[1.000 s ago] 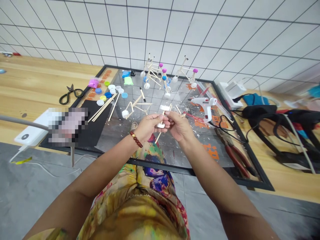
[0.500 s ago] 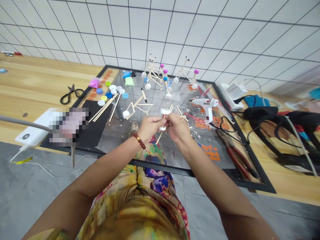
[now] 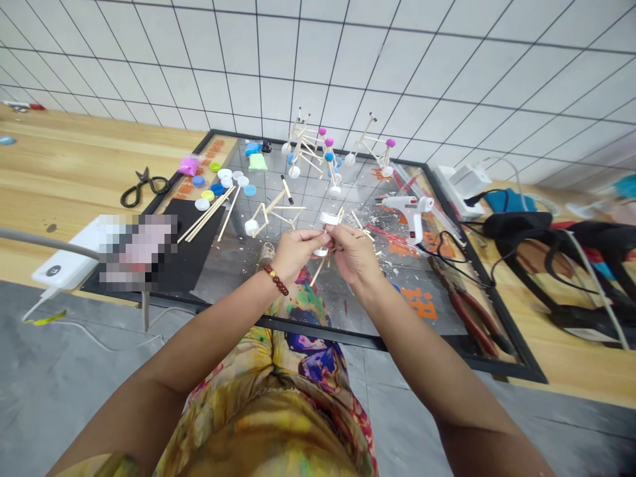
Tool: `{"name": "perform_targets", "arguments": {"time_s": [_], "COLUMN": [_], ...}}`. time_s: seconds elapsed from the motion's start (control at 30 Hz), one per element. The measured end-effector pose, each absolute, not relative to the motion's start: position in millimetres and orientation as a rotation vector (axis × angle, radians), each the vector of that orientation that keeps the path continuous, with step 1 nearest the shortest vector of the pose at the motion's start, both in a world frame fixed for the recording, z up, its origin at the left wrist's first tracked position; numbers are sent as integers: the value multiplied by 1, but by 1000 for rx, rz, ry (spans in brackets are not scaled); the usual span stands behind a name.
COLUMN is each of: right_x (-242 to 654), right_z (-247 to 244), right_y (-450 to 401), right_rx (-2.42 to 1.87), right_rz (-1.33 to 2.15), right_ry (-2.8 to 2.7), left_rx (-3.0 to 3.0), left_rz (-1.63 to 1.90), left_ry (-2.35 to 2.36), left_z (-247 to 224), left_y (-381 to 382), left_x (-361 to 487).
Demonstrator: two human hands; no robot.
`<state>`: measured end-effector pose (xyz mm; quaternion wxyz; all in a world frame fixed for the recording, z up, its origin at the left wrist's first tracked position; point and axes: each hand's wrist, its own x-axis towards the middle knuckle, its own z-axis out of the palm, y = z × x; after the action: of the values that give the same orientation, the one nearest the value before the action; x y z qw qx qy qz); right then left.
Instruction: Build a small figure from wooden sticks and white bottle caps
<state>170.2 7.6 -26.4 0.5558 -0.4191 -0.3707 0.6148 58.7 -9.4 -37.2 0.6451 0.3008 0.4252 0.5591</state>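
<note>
My left hand (image 3: 298,255) and my right hand (image 3: 354,255) meet in front of me over the glass work mat (image 3: 233,291). Between them is a small piece of thin wooden sticks with white bottle caps (image 3: 328,218) on it. A second cap (image 3: 321,252) shows below my fingers, and a stick end (image 3: 317,275) points down past my left hand. My fingers hide the joint. Just beyond my hands, a stick frame with a white cap foot (image 3: 268,212) lies on the mat.
Two stick models with pink and blue balls (image 3: 308,149) stand at the far side of the mat. A white hot glue gun (image 3: 410,212) lies to the right, with red-handled pliers (image 3: 472,324) nearer. Loose caps (image 3: 223,180), sticks (image 3: 201,222) and black scissors (image 3: 144,189) are on the left.
My hands have drawn closer together around the capped stick piece, and my right fingers now reach the upper cap. The view has tilted slightly level; the objects on the mat stay in place.
</note>
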Motion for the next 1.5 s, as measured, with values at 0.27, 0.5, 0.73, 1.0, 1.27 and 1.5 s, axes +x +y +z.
{"name": "perform_targets", "arguments": {"time_s": [0.27, 0.5, 0.73, 1.0, 1.27, 1.5], "right_x": [171, 173, 177, 171, 174, 179], "right_z": [-30, -27, -28, -24, -27, -35], "right_y": [11, 9, 10, 9, 11, 12], "right_rx": [-989, -1049, -1041, -1026, -1018, -996], "right_rz": [1436, 1522, 1562, 1480, 1528, 1538], "right_ry": [-851, -836, -881, -849, -916, -974], "left_rx": [768, 757, 773, 698, 730, 714], "left_rz": [1263, 1161, 1076, 1216, 1218, 1195], "left_ry": [1103, 1065, 981, 1072, 1020, 967], "left_z": [-36, -30, -29, -30, -31, -30], "left_y": [-10, -12, -13, -13, -14, -13], "left_x": [61, 60, 57, 59, 61, 57]}}
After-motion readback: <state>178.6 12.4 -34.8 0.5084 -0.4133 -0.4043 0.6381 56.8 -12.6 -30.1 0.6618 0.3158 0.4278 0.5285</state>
